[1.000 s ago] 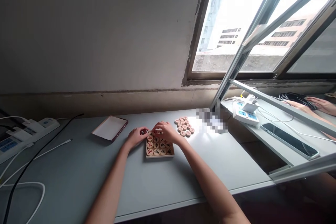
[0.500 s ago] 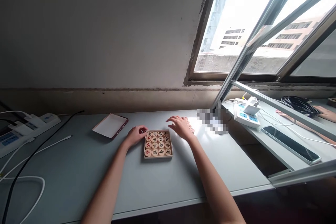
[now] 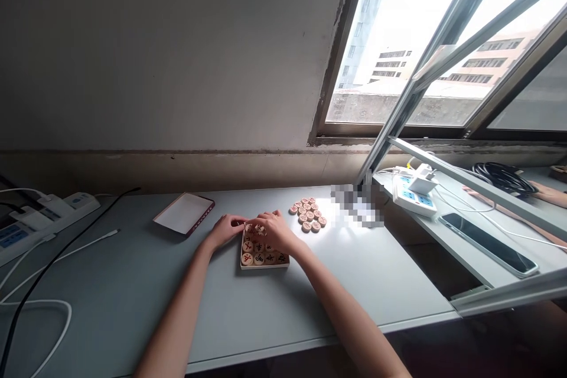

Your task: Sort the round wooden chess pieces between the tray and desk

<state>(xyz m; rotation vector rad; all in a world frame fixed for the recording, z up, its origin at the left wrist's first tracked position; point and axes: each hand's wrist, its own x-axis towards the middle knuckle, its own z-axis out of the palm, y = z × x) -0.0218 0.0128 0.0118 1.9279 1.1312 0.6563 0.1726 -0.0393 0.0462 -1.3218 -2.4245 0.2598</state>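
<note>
A person's right hand [image 3: 273,230] lowers a wooden chess disc, pinched at the fingertips, into the shallow box [image 3: 264,264] at mid-bench while the left hand [image 3: 225,229] (fingers curled) steadies its far-left corner. Judging by the loose discs [image 3: 307,215] just beside the box, filling goes on; the next placement calls for a gentle set-down atop the seated layer.

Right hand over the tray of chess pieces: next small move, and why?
Probably lower the right hand to seat a piece at the tray's far row. It hovers there, the left hand steadies the tray's left edge, and loose pieces wait to the right.
</note>
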